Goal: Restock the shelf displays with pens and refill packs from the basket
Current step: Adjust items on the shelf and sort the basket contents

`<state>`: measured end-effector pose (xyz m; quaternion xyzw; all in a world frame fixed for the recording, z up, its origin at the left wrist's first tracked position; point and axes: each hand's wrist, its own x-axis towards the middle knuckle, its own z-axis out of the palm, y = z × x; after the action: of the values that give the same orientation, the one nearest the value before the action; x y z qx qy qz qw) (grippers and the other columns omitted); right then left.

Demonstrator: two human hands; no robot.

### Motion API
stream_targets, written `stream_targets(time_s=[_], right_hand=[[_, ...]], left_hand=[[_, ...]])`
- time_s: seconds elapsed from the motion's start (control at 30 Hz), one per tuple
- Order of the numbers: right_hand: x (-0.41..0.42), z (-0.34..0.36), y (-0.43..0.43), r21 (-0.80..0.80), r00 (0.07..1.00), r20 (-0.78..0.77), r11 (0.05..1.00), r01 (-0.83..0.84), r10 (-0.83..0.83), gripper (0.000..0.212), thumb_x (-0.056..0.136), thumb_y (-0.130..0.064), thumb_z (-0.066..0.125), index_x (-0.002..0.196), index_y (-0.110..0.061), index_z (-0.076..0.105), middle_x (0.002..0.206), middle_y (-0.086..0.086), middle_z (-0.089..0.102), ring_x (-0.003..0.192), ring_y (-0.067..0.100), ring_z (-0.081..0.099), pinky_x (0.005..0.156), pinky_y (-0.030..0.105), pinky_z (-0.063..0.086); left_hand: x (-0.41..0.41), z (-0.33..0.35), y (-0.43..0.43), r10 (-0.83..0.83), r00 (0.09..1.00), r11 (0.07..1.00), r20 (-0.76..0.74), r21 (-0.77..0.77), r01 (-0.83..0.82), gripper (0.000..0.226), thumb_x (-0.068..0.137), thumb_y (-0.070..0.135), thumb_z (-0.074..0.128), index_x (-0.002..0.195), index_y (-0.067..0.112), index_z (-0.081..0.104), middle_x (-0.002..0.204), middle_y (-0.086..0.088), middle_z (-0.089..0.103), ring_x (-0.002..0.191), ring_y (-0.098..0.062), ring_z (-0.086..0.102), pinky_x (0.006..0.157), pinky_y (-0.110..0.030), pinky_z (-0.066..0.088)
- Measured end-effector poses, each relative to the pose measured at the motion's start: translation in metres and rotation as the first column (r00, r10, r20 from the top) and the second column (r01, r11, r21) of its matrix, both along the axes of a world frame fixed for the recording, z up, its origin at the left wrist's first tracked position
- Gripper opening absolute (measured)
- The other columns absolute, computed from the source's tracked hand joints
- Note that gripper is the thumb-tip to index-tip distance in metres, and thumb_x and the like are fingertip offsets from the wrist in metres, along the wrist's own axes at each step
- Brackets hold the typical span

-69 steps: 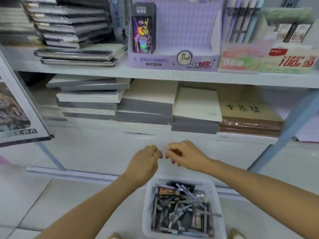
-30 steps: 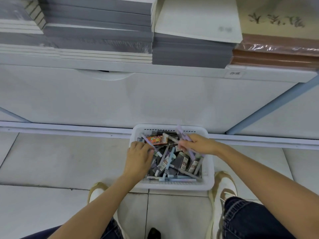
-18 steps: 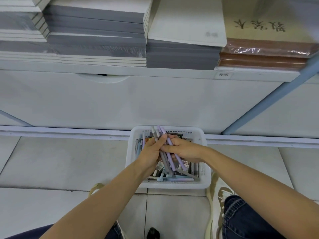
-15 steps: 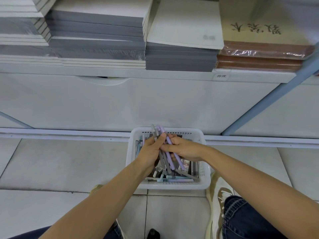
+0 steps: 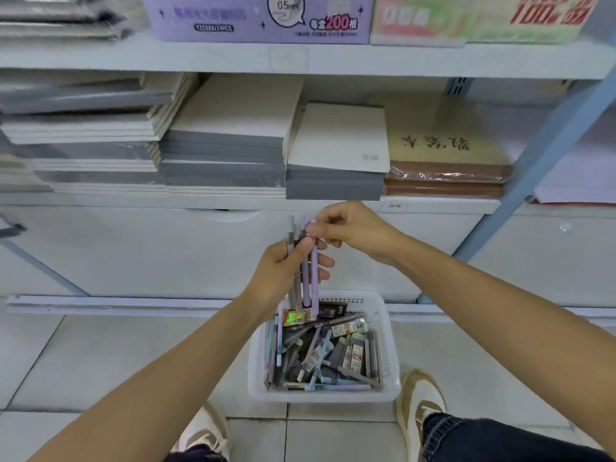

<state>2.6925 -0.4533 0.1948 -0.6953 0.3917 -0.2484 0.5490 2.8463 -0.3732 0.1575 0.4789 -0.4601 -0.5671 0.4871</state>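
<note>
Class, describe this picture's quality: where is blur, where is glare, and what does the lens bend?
Head view: the dark stacked pads at top left are smeared by blur; glare glints on the plastic-wrapped brown notebooks; the wide lens tilts the blue metal shelf post.

Pens (image 5: 305,271) in the left hand (image 5: 283,275): smooth, matt plastic barrels, lilac and grey.
Basket (image 5: 323,396) below the hand: white plastic, slotted walls, slight sheen.
Pack (image 5: 295,317) just under the hand: glossy holographic foil label.
Notebook stacks (image 5: 223,161) above the hand: matt paper covers.
Brown stack (image 5: 446,171) up and right of the hand: creased, glossy clear film wrap.
Floor (image 5: 100,355): smooth pale tiles.
</note>
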Motion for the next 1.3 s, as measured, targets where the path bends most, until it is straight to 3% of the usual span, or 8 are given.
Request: stream_targets(time_s=[0.13, 0.33, 0.5, 0.6, 0.73, 0.87, 1.03, 1.3], right_hand=[[-0.006, 0.053, 0.004, -0.045, 0.991, 0.119, 0.996, 0.071, -0.065, 0.020, 0.091, -0.015, 0.065, 0.100, 0.002, 0.069, 0.081, 0.007, 0.069, 0.066, 0.008, 0.062, 0.063, 0.019, 0.051], [-0.022, 0.159, 0.013, -0.252, 0.946, 0.304, 0.947, 0.197, -0.116, 0.014, 0.093, -0.013, 0.061, 0.098, 0.000, 0.066, 0.084, 0.012, 0.072, 0.068, 0.016, 0.067, 0.062, 0.021, 0.056], [-0.045, 0.254, 0.013, -0.411, 0.877, 0.463, 0.846, 0.341, -0.128, 0.010, 0.095, -0.012, 0.059, 0.095, -0.004, 0.064, 0.081, 0.007, 0.072, 0.066, 0.016, 0.068, 0.060, 0.021, 0.054], [-0.060, 0.299, 0.006, -0.483, 0.846, 0.510, 0.761, 0.434, -0.158, 0.010, 0.097, -0.014, 0.057, 0.092, -0.009, 0.064, 0.084, 0.010, 0.070, 0.068, 0.017, 0.069, 0.060, 0.021, 0.054], [-0.074, 0.330, -0.014, -0.569, 0.840, 0.489, 0.645, 0.511, -0.235, 0.011, 0.096, -0.015, 0.057, 0.093, -0.006, 0.064, 0.085, 0.014, 0.069, 0.067, 0.018, 0.069, 0.061, 0.023, 0.054], [-0.074, 0.332, -0.043, -0.627, 0.849, 0.395, 0.572, 0.528, -0.352, 0.013, 0.095, -0.013, 0.059, 0.097, -0.002, 0.066, 0.085, 0.019, 0.069, 0.065, 0.021, 0.068, 0.057, 0.024, 0.054], [-0.060, 0.317, -0.072, -0.658, 0.859, 0.284, 0.565, 0.498, -0.427, 0.014, 0.093, -0.011, 0.062, 0.103, -0.002, 0.067, 0.074, 0.005, 0.069, 0.056, 0.009, 0.067, 0.057, 0.020, 0.056], [-0.057, 0.306, -0.090, -0.729, 0.891, 0.143, 0.563, 0.389, -0.431, 0.019, 0.092, -0.015, 0.064, 0.106, -0.004, 0.069, 0.076, 0.005, 0.070, 0.060, 0.005, 0.068, 0.061, 0.014, 0.055]], left_hand=[[0.011, 0.043, 0.005, -0.064, 0.997, 0.998, -0.041, -0.029, 0.063, 0.031, 0.099, 0.034, 0.043, 0.112, 0.014, 0.064, 0.094, -0.015, 0.075, 0.078, -0.031, 0.072, 0.071, -0.034, 0.059], [0.013, 0.124, 0.001, -0.061, 0.997, 0.991, 0.052, -0.117, 0.067, 0.045, 0.099, 0.043, 0.040, 0.119, 0.007, 0.060, 0.063, -0.005, 0.065, 0.047, -0.017, 0.054, 0.049, -0.026, 0.049], [0.004, 0.199, -0.009, -0.023, 0.998, 0.983, -0.066, -0.186, 0.010, 0.034, 0.102, 0.037, 0.042, 0.103, 0.009, 0.060, 0.051, 0.007, 0.036, 0.037, -0.007, 0.028, 0.036, -0.017, 0.028], [-0.001, 0.237, -0.014, -0.035, 0.990, 0.977, -0.133, -0.211, 0.007, 0.026, 0.104, 0.029, 0.039, 0.094, 0.013, 0.056, 0.050, 0.007, 0.035, 0.035, -0.007, 0.026, 0.035, -0.016, 0.024], [-0.006, 0.269, -0.022, -0.094, 0.978, 0.972, -0.185, -0.230, 0.050, 0.020, 0.102, 0.016, 0.036, 0.098, 0.010, 0.055, 0.053, 0.004, 0.043, 0.038, -0.009, 0.035, 0.037, -0.018, 0.032], [-0.006, 0.280, -0.031, -0.149, 0.977, 0.946, -0.150, -0.310, 0.096, 0.022, 0.102, 0.023, 0.045, 0.110, 0.009, 0.060, 0.062, 0.000, 0.052, 0.049, -0.011, 0.046, 0.047, -0.021, 0.043], [-0.004, 0.281, -0.042, -0.145, 0.987, 0.931, -0.076, -0.349, 0.110, 0.029, 0.102, 0.028, 0.045, 0.120, 0.010, 0.058, 0.066, -0.005, 0.062, 0.059, -0.017, 0.060, 0.058, -0.027, 0.054], [-0.003, 0.275, -0.058, -0.151, 0.986, 0.927, -0.065, -0.355, 0.118, 0.030, 0.102, 0.028, 0.044, 0.122, 0.013, 0.060, 0.069, -0.005, 0.064, 0.059, -0.017, 0.061, 0.059, -0.026, 0.054]])
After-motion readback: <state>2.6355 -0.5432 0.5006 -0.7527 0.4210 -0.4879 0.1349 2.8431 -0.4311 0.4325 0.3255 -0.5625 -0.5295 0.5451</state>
